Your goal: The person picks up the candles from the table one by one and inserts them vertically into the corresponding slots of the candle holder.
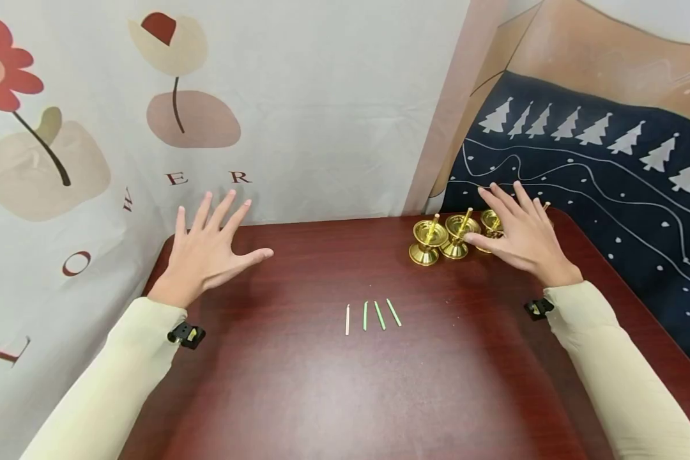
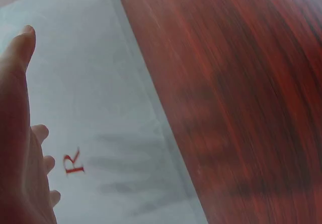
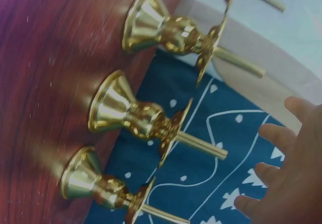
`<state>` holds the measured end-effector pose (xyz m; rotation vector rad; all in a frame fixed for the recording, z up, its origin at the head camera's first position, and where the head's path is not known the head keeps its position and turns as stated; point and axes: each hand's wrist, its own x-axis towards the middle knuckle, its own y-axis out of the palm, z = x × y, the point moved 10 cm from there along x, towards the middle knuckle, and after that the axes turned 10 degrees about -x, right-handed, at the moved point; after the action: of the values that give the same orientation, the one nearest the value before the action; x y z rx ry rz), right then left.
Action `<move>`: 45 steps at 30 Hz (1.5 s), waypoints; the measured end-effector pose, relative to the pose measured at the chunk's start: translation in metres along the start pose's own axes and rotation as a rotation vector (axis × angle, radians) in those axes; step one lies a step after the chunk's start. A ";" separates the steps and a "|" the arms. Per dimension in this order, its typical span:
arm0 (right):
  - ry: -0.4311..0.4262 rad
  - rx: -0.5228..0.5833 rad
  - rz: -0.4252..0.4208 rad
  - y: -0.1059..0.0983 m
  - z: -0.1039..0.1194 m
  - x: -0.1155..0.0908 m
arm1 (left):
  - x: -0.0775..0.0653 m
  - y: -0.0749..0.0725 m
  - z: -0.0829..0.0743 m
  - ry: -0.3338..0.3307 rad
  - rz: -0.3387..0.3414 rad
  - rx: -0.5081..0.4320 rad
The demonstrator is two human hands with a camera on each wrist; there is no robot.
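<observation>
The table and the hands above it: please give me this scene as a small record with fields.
table: red-brown, wood-grained
left hand: fingers spread, holding nothing, over the left side
right hand: fingers spread, holding nothing, overlapping the gold stands in the head view
gold stands: four, upright, in a row at the far right, each with a rod
thin sticks: four, lying apart; one pale, three green

Gold-coloured, footed metal candle holders: polished, mirror-bright; their thin gold upright rods look equally glossy. Dark red-brown flat table: smooth, glossy wood grain, light glaring off it. Thin green sticks and thin pale pink stick: waxy-looking, too small to be sure. Big white flower-print sheet: matt, creased; cloth or paper, I can't tell. Navy tree-print sheet: matt, cloth-like. My long cream sleeves: matt cloth.
</observation>
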<state>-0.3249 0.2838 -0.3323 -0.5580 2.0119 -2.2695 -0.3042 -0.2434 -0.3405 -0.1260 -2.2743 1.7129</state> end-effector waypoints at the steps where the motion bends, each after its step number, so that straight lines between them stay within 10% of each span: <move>1: -0.003 0.007 -0.009 -0.001 0.002 -0.003 | -0.001 0.001 -0.003 0.004 -0.007 -0.003; 22: -0.068 0.039 -0.083 0.016 0.036 -0.051 | -0.044 0.029 -0.053 0.120 -0.087 -0.032; 32: 0.055 0.370 -0.162 0.019 0.037 -0.045 | -0.030 0.044 -0.070 0.127 -0.027 -0.398; 45: 0.141 0.501 -0.230 0.034 0.043 -0.018 | -0.007 0.064 -0.093 0.130 -0.025 -0.781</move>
<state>-0.3016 0.2435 -0.3657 -0.6162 1.3867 -2.8788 -0.2779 -0.1402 -0.3788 -0.3505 -2.6810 0.6914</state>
